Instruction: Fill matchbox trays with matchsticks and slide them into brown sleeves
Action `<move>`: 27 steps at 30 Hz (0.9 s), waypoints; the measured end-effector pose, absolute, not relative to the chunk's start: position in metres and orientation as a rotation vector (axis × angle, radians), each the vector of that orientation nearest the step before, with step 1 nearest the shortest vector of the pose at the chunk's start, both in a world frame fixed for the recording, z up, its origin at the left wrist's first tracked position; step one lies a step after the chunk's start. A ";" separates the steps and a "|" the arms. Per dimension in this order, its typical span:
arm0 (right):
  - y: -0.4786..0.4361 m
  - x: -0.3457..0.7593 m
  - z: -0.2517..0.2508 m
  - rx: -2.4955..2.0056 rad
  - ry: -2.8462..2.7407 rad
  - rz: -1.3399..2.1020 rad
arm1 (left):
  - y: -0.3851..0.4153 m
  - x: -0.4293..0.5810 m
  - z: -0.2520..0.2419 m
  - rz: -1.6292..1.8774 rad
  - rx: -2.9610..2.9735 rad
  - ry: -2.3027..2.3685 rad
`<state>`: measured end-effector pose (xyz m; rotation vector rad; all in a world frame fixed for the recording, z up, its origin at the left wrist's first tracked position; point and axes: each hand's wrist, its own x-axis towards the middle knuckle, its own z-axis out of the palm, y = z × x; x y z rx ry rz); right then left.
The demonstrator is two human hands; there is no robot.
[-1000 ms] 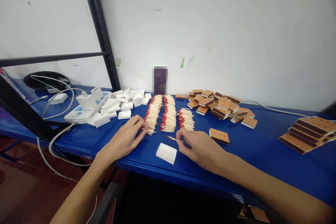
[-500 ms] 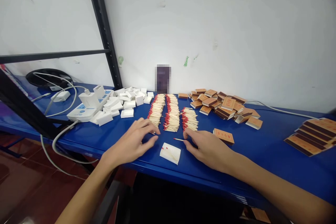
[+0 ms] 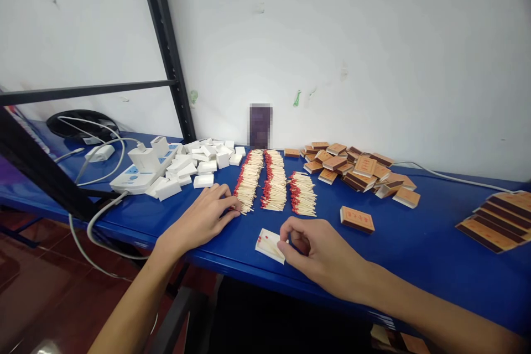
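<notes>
My left hand (image 3: 203, 214) has its thumb and forefinger closed at the near end of the left row of matches (image 3: 249, 180), on a match mostly hidden by the fingertips. Over the right edge of a small white matchbox tray (image 3: 264, 251) is my right hand (image 3: 317, 251), its thumb and forefinger pinched on a match that the fingers largely cover. A few red-headed matches lie inside this tray. A second row of matches (image 3: 274, 180) and a shorter third row (image 3: 303, 193) lie beyond my hands.
White trays (image 3: 203, 163) are heaped at the back left beside a power strip (image 3: 139, 177) with cables. Matchbox sleeves (image 3: 365, 166) form a pile at the back right. One matchbox sleeve (image 3: 357, 219) lies near my right hand, and more sleeves (image 3: 493, 227) are lined up at the far right.
My right hand has brought a match from beside the third row down and left to the tray. My left thumb and forefinger have moved slightly left and closed at the left row.
</notes>
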<state>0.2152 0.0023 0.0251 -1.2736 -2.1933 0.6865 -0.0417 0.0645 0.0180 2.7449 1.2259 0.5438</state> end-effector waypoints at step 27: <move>0.023 0.268 0.025 -1.222 -2.366 -0.079 | 0.026 0.006 0.032 0.474 2.612 0.999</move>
